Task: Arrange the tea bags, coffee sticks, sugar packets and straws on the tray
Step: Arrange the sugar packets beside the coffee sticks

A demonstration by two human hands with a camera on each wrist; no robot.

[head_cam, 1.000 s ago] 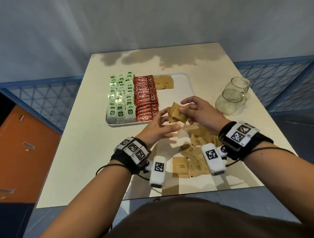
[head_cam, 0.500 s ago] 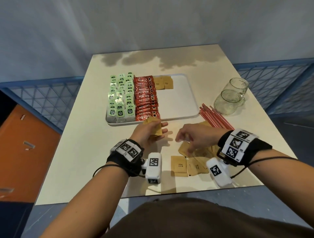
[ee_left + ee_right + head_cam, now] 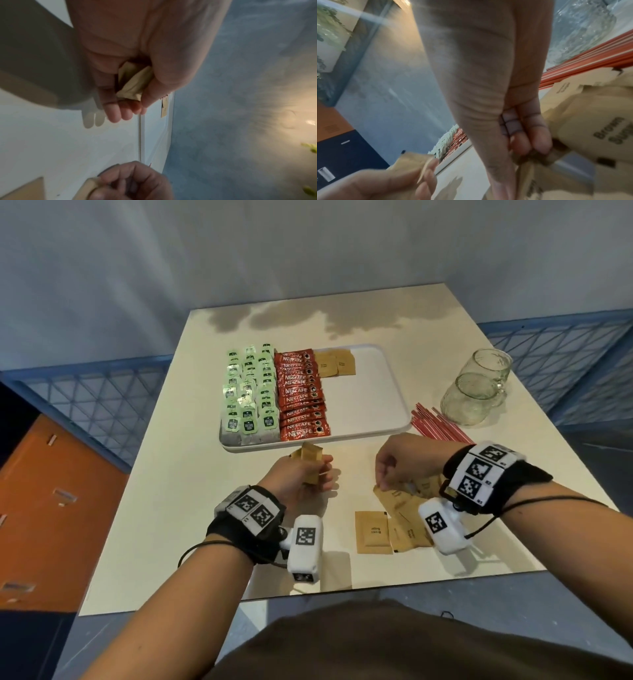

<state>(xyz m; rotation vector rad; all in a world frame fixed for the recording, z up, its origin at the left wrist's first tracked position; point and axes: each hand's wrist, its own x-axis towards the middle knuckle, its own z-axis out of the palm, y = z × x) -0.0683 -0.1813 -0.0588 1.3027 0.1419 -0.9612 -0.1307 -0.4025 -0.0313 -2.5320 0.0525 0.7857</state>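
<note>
The white tray [image 3: 373, 392] holds rows of green tea bags [image 3: 250, 398], red coffee sticks [image 3: 301, 398] and two brown sugar packets [image 3: 334, 363] at its far side. Just in front of the tray, my left hand [image 3: 308, 474] grips a small stack of brown sugar packets [image 3: 312, 462] [image 3: 133, 82]. My right hand [image 3: 394, 470] [image 3: 527, 142] pinches the corner of a sugar packet [image 3: 394, 498] in the loose pile [image 3: 400, 522] on the table. Red straws [image 3: 438, 426] lie to the right of the tray.
Two glass mugs [image 3: 476, 388] stand at the right, beyond the straws. The table [image 3: 178, 508] ends close to my body and drops off at both sides. A single sugar packet [image 3: 372, 532] lies flat near the front edge.
The hands, together over the tray holding packets a second ago, have parted. The left came down in front of the tray with the stack. The right dropped onto the pile.
</note>
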